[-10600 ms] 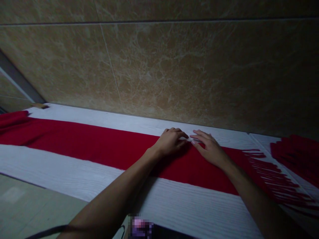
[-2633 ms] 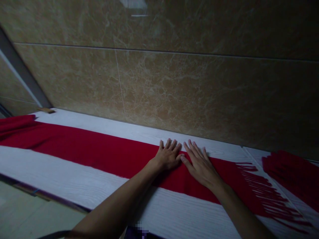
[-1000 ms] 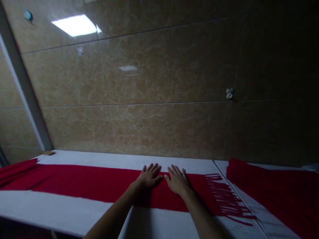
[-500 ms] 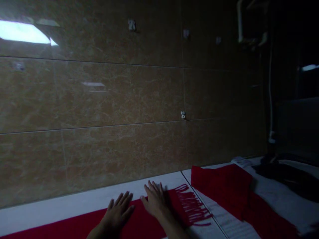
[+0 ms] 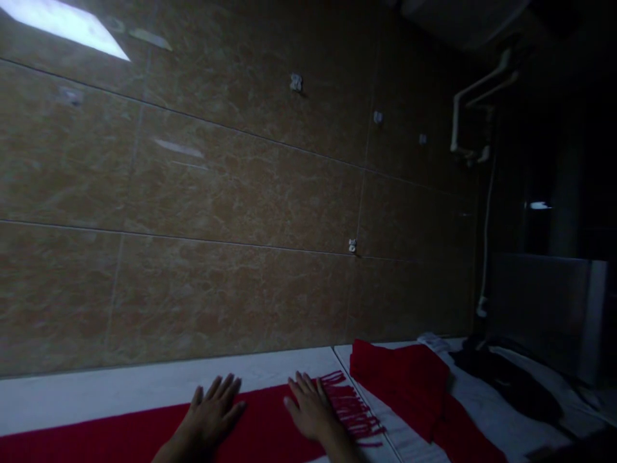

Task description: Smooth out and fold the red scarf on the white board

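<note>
A red scarf (image 5: 263,421) with a fringed right end lies flat along a white table (image 5: 159,384). My left hand (image 5: 212,408) rests palm down on it with the fingers spread, their tips near its far edge. To the right, my right hand (image 5: 311,411) also lies flat on the scarf, fingers stretched out, close to the fringe (image 5: 354,411). Neither hand grips the cloth. The near edge of the scarf is mostly cut off by the bottom of the view.
Right of a seam in the table lies another red cloth (image 5: 405,379), folded and overlapping. Beyond it are a dark item (image 5: 511,382) and a grey box-like object (image 5: 535,308). A brown tiled wall (image 5: 231,296) stands behind the table, with white pipes (image 5: 456,122) at upper right.
The view has tilted and shifted. My right hand has slid rightward along the scarf toward the fringe, so the gap between my hands is wider. My left hand stays flat on the cloth.
</note>
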{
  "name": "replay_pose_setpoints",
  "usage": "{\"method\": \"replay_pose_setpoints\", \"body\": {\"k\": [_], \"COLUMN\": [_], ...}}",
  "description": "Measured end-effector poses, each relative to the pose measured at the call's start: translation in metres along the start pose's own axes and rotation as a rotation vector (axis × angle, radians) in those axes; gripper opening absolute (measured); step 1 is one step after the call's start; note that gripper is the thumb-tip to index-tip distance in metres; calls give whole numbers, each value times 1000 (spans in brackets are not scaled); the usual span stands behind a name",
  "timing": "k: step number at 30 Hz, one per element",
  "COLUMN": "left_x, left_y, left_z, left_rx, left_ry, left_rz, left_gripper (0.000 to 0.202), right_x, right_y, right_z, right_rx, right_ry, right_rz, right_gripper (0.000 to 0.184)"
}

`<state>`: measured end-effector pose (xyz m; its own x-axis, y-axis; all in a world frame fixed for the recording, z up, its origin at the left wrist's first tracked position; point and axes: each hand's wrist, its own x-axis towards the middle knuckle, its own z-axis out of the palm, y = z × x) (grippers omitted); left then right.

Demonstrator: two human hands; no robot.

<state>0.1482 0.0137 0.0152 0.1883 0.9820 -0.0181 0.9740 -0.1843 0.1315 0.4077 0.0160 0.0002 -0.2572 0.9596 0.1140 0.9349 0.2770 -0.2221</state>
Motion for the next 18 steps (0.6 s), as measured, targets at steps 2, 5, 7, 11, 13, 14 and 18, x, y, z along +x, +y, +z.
{"method": "replay_pose_setpoints", "body": {"k": [2, 5, 7, 11, 13, 14, 18], "left_x": [-2, -3, -2, -6, -14, -20, -48], "left_y": [1, 1, -4, -32, -58, -74, -152], "left_z": [0, 0, 0, -6, -13, -17, -30], "left_rx": [-12, -56, -86, -111, -99, -88, -27], "left_ry": [14, 38, 29, 14, 30, 37, 81], "left_rz": [8, 37, 48, 74, 39, 9, -178], "left_gripper": [71, 73, 75, 71, 67, 66, 63], "right_x": [-1, -3, -2, 6, 9, 10, 14], "right_y": [-2, -3, -2, 3, 5, 6, 11], "right_z": [-3, -5, -4, 3, 7, 9, 13], "right_rx": [-33, -76, -98, -124, -133, -137, -144], "right_ry": [-20, -43, -50, -72, -84, -87, -97], "right_rz": [-3, -8, -14, -22, -18, -15, -10], "right_gripper": [56, 58, 59, 60, 60, 60, 61]}}
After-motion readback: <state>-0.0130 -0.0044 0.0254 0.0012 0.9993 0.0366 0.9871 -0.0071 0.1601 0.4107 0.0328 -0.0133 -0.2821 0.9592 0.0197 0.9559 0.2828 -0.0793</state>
